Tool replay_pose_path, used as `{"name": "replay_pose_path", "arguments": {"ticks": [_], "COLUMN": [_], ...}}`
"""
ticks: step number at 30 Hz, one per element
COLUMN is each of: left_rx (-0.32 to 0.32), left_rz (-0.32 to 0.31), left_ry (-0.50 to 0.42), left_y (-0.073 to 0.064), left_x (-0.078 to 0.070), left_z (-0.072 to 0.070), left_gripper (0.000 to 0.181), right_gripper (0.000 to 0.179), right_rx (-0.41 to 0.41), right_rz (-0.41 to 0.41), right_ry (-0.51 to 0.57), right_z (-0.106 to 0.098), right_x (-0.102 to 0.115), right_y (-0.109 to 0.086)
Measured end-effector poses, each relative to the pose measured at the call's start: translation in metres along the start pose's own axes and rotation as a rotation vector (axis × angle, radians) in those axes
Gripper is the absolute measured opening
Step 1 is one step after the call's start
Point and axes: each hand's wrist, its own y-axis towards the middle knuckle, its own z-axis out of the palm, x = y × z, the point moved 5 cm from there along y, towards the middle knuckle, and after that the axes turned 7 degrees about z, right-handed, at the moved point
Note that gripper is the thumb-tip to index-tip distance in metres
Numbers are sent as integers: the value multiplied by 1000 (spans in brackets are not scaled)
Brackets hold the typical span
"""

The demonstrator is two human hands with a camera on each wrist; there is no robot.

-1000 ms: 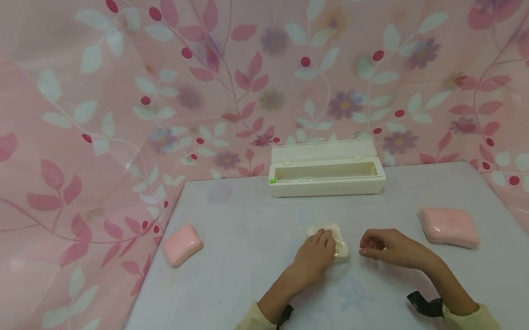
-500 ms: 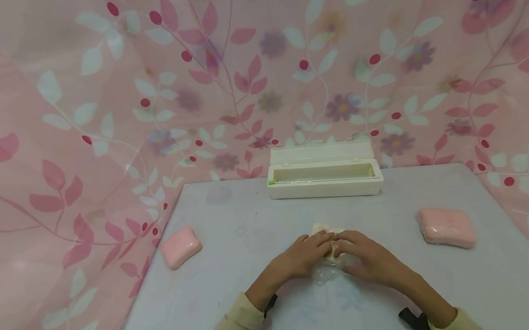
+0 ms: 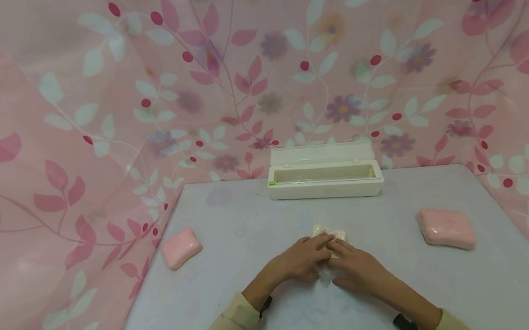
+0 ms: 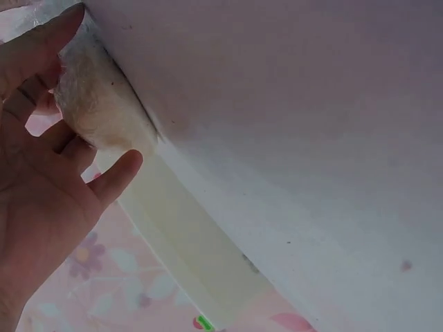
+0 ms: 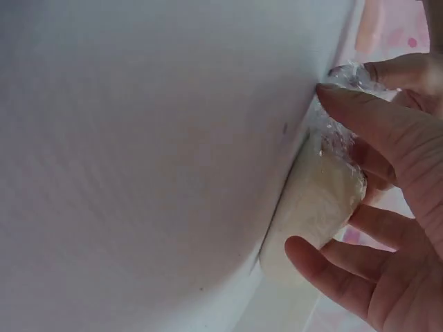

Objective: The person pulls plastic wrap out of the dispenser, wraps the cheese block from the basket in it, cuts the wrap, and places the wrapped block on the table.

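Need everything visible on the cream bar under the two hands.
The cream bar is a smooth, rounded block, soap-like in look, lying flat on the table in front of the open white box. Clear, crinkled plastic film covers it, bunched loosely at the near end. Fingers of the left hand and right hand touch the wrapped bar, hiding much of its top.

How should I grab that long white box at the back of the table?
Probably hold the white box by its two short ends, coming from left and right: it's long and narrow, and its open lid stands up along the back edge.
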Motion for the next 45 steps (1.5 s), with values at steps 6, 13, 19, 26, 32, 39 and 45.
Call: {"name": "replay_pose_path", "arguments": {"ticks": [6, 13, 19, 26, 32, 39, 45], "left_rx": [-42, -63, -60, -195, -254, -262, -224], "left_rz": [2, -12, -39, -48, -189, -238, -218], "left_ry": [5, 23, -26, -157, -292, -312, -377], "left_y": [-2, -3, -3, 0, 2, 3, -1], "left_x": [-2, -2, -1, 0, 6, 7, 6], "left_z": [2, -2, -3, -8, -7, -8, -7], "left_gripper": [30, 30, 44, 38, 16, 14, 24], "right_gripper": [32, 20, 31, 24, 5, 11, 10], "right_rx": [-130, -187, -100, -43, -98, -98, -107], "right_rz": [-61, -110, -25, 216, 279, 241, 209], "right_ry": [-67, -76, 38, 211, 286, 291, 308], "right_z": [1, 1, -2, -3, -4, -6, -8], "right_x": [5, 5, -5, -19, -23, -24, -20], "right_y": [1, 3, 0, 0, 5, 5, 4]}}
